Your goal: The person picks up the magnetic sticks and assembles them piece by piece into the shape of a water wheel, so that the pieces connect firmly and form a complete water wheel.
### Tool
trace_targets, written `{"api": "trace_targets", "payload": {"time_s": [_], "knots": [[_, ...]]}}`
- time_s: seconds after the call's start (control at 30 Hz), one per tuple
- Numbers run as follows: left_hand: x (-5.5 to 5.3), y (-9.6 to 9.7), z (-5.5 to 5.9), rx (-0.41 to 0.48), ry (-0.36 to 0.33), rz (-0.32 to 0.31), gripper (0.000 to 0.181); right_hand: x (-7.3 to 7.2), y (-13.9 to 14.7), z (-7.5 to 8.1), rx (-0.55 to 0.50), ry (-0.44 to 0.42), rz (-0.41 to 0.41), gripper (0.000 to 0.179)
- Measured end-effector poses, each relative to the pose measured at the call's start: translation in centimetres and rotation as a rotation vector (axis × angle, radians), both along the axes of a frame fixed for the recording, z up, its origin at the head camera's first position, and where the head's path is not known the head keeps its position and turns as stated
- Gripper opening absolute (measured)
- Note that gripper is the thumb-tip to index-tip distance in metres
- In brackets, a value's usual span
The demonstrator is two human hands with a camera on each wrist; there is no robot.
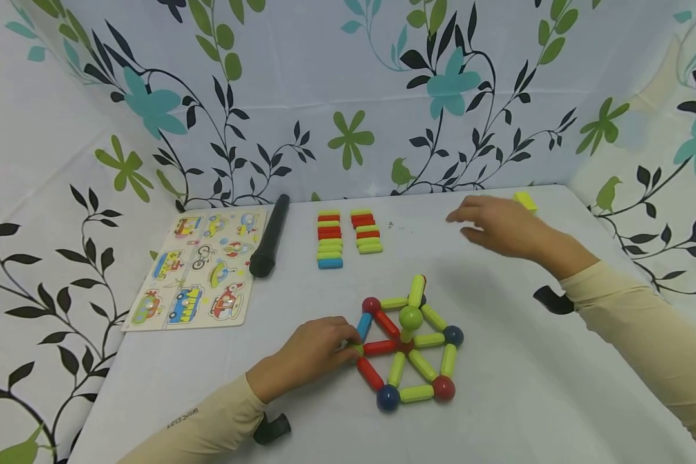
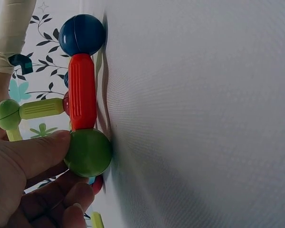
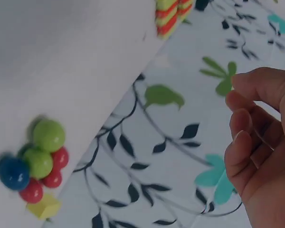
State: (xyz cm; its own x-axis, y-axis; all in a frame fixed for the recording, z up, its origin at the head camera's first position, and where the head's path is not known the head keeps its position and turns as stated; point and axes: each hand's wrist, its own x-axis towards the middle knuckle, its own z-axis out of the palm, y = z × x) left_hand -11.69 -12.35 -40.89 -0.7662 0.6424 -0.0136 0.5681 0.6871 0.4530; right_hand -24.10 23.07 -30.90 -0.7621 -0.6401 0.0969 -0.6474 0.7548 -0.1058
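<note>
Here's my left hand pinching the green ball on the rod wheel, forward of the worktop's back edge, my right hand loosely bent, empty, toward the back-right corner, and an uneven tug could pop that red rod free!

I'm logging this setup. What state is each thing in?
Left hand: pinching green ball
Right hand: raised, holding nothing
Rod-and-ball wheel: joined together
Spare rods: laid in two columns
Loose balls: clustered
Yellow block: beside balls
Black microphone: lying flat
Vehicle picture board: face up
</note>
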Motion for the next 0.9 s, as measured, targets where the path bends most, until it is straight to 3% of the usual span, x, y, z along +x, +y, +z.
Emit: {"api": "trace_targets", "payload": {"time_s": [0.13,0.3,0.5,0.73,0.9], "knots": [[-0.1,0.0,0.0,-0.005,0.002,-0.002,0.019,-2.3,3.6,-0.8,0.007,-0.094,-0.208,0.032],[-0.1,-0.1,0.0,-0.003,0.008,-0.002,0.019,-4.1,7.0,-3.9,0.080,-0.237,-0.311,0.036],[-0.1,-0.2,-0.3,0.012,0.006,-0.010,0.020,-4.4,9.3,-6.0,0.160,-0.254,-0.433,0.018],[-0.1,-0.2,-0.1,0.003,0.008,-0.001,0.020,-4.3,10.4,-7.0,0.144,-0.307,-0.530,0.035],[-0.1,-0.2,-0.1,0.009,0.012,-0.007,0.019,-4.3,10.8,-7.5,0.128,-0.315,-0.533,0.027]]}}
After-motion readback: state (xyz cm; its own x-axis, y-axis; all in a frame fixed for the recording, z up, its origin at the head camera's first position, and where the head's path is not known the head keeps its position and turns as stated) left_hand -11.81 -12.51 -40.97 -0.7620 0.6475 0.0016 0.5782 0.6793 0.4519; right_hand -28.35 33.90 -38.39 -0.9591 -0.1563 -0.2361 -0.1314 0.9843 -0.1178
